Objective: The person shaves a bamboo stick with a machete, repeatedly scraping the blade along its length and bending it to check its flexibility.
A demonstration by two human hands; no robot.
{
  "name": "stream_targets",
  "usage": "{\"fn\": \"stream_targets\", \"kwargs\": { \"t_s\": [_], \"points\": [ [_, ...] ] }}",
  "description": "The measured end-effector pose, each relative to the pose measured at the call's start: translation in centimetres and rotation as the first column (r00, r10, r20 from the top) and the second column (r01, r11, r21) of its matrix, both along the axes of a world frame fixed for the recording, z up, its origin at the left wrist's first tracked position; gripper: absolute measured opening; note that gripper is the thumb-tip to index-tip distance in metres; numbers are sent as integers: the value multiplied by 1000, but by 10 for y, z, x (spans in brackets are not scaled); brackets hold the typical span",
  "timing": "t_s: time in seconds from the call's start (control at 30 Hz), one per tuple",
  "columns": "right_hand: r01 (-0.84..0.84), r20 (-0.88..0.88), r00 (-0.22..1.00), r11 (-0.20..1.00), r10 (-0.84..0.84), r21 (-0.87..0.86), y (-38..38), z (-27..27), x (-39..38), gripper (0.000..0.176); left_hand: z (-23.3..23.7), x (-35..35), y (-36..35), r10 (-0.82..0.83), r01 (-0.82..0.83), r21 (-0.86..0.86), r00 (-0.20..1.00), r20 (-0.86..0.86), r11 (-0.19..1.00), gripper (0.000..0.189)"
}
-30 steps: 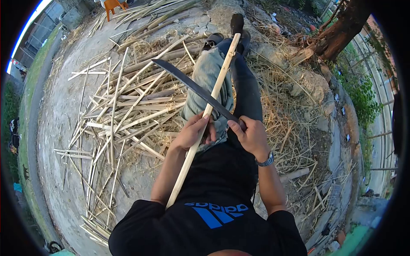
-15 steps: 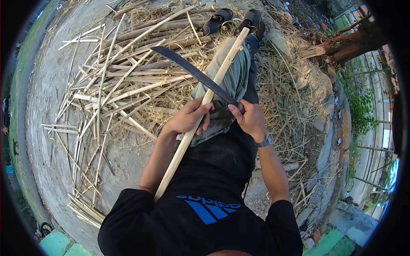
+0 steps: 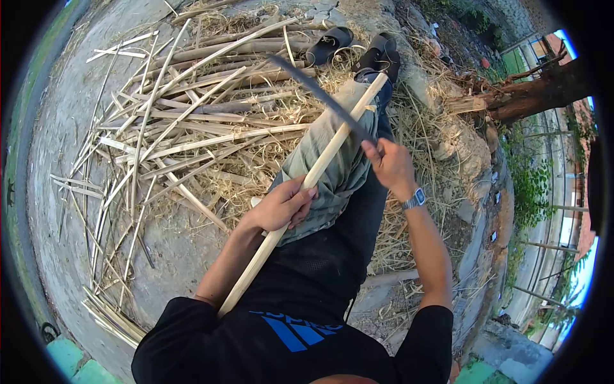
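A long pale bamboo strip (image 3: pixel 328 153) slants from my belly across my thigh towards my feet. My left hand (image 3: pixel 284 203) is closed around its middle. In my right hand (image 3: pixel 391 165), fingers wrapped round the handle, is a dark-bladed machete (image 3: pixel 314 89). Its blade crosses over the strip near the far end, apparently touching it, and the tip points to the upper left. The handle is mostly hidden by my fingers. Under the strip, a grey-green cloth (image 3: pixel 345 176) covers my leg.
Many split strips (image 3: pixel 173 147) and thicker bamboo lengths (image 3: pixel 249 46) lie on the concrete to the left. Curled shavings (image 3: pixel 416 137) cover the ground on the right. Black sandals (image 3: pixel 329 46) are on my feet. A tree trunk (image 3: pixel 543 93) juts in at upper right.
My right hand and the machete have moved along the strip towards its far end. My left hand remains closed on the strip, a little lower in view; the camera has shifted slightly.
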State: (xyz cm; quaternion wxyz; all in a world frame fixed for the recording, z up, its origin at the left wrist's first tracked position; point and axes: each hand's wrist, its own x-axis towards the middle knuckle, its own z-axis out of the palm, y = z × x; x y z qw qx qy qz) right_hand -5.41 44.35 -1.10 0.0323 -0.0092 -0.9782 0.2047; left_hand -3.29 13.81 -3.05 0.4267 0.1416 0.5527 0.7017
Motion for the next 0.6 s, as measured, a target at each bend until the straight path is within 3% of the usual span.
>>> {"fn": "stream_targets", "kwargs": {
  "t_s": [0.03, 0.13, 0.2, 0.27, 0.33, 0.4, 0.47, 0.6],
  "points": [
    [124, 7, 992, 991, -124, -55, 7, 7, -14, 72, 2, 0, 2, 5, -6, -5, 1000, -30, 1000, 25],
    [119, 59, 992, 977, -110, -177, -5, 14, -21, 72, 9, -9, 4, 10, -10, -5, 1000, 12, 1000, 24],
    [-8, 13, 1000, 984, 11, -180, -23, -2, 3, 71, 11, -6, 7, 15, -15, -6, 1000, -5, 1000, 23],
    [-133, 60, 989, 990, 135, -36, -24, 3, 15, 71, 15, -6, 7, -9, 8, -71, 1000, -16, 997, 23],
    [-75, -84, 994, 997, 75, 6, 4, -4, -4, 72, 9, 0, 10, 4, -3, -80, 1000, 15, 997, 24],
    [150, 0, 989, 989, -150, -1, 42, -2, -39, 72, 10, -2, 13, -13, 6, -127, 998, -56, 992, 24],
    [185, 33, 982, 982, -186, 49, 48, 7, -45, 71, 9, -1, 14, -28, 20, -133, 998, -60, 991, 24],
    [-92, 116, 988, 995, 97, -44, -11, 10, 11, 70, 7, -3, 17, -30, 32, -120, 999, 17, 992, 21]
  ]
}}
